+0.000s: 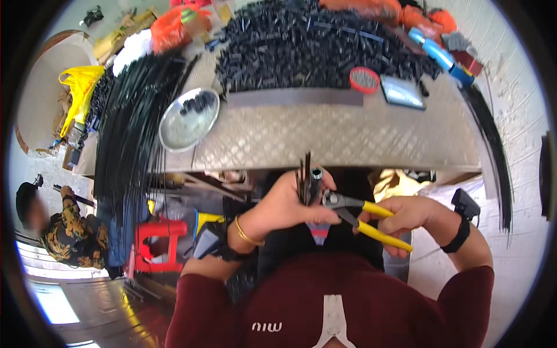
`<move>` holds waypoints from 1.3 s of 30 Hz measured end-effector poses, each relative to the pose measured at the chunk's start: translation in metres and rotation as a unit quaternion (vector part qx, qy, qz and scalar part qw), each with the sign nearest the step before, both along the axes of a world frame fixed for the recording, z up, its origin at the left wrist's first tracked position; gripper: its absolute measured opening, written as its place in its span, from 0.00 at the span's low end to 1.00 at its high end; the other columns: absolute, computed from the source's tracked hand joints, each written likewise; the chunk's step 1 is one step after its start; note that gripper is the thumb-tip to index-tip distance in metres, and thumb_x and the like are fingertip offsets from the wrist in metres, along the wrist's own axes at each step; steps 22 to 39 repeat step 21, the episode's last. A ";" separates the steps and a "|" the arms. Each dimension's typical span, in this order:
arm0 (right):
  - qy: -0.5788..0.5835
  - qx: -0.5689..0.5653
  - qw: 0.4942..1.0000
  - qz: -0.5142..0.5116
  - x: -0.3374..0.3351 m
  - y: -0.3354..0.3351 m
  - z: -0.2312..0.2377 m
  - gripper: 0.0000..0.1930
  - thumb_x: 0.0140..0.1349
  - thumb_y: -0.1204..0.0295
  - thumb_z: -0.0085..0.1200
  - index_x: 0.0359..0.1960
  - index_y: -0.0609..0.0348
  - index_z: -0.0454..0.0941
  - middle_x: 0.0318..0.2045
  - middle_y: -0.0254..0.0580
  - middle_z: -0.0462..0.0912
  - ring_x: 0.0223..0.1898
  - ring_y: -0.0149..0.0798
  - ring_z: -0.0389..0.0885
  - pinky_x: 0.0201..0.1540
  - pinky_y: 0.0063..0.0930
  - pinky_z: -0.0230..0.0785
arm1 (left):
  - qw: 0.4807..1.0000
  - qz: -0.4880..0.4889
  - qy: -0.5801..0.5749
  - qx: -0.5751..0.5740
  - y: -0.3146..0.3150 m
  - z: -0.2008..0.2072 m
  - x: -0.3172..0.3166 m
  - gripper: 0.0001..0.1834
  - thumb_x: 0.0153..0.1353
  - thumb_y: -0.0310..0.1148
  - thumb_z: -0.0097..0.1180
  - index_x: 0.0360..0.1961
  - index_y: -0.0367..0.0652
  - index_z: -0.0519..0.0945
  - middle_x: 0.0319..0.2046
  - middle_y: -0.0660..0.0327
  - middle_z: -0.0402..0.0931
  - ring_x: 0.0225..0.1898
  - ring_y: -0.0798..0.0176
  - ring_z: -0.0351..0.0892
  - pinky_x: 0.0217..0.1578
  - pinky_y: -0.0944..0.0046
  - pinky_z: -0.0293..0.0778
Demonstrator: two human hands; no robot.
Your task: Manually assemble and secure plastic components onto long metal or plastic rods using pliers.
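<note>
My left hand (279, 203) is closed round a small bunch of dark strips and a short black tube (314, 187) with a round open end facing up. My right hand (400, 217) grips pliers (386, 236) by their yellow handles, which are spread apart. The metal jaws are at the left fingers, beside the lower part of the tube; whether they touch it I cannot tell. Both hands are in front of my body, just off the table's near edge.
On the table (325, 136) lie a heap of short black pieces (284, 52), an oval metal dish (174, 136), a red round tub (364, 80) and long black strips (136, 116) hanging over the left edge. A red stool (159, 240) and another person (72, 232) are at left.
</note>
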State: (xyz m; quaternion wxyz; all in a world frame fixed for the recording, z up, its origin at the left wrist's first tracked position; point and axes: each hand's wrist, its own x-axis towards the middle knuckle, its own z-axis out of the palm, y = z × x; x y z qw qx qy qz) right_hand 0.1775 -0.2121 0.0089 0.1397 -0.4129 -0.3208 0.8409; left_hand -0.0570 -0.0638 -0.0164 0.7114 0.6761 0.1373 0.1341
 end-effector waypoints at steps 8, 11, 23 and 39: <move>-0.401 0.470 0.785 0.032 -0.035 -0.007 0.034 0.36 0.55 0.74 0.54 0.65 0.58 0.50 0.46 0.47 0.75 0.31 0.33 0.78 0.33 0.23 0.71 | 0.991 0.073 -0.083 0.080 0.007 -0.012 -0.003 0.22 0.41 0.26 0.73 0.36 0.43 0.73 0.25 0.72 0.69 0.25 0.81 0.67 0.25 0.77 0.64; -0.470 0.556 0.683 0.054 -0.035 -0.009 0.026 0.30 0.58 0.77 0.49 0.63 0.59 0.54 0.46 0.45 0.75 0.34 0.33 0.77 0.35 0.25 0.71 | 0.994 0.030 -0.081 0.073 0.007 -0.016 -0.004 0.26 0.37 0.27 0.75 0.38 0.43 0.74 0.26 0.72 0.69 0.26 0.80 0.67 0.26 0.77 0.64; 0.381 -0.089 0.914 -0.109 -0.041 -0.040 -0.080 0.25 0.62 0.56 0.49 0.46 0.69 0.62 0.21 0.63 0.77 0.17 0.49 0.79 0.18 0.34 0.74 | 0.997 -0.062 -0.049 0.023 -0.001 -0.010 -0.004 0.27 0.33 0.27 0.77 0.36 0.44 0.75 0.24 0.74 0.68 0.26 0.80 0.65 0.27 0.76 0.63; 0.381 -0.089 0.914 -0.109 -0.041 -0.040 -0.080 0.25 0.62 0.56 0.49 0.46 0.69 0.62 0.21 0.63 0.77 0.17 0.49 0.79 0.18 0.34 0.74 | 0.997 -0.062 -0.049 0.023 -0.001 -0.010 -0.004 0.27 0.33 0.27 0.77 0.36 0.44 0.75 0.24 0.74 0.68 0.26 0.80 0.65 0.27 0.76 0.63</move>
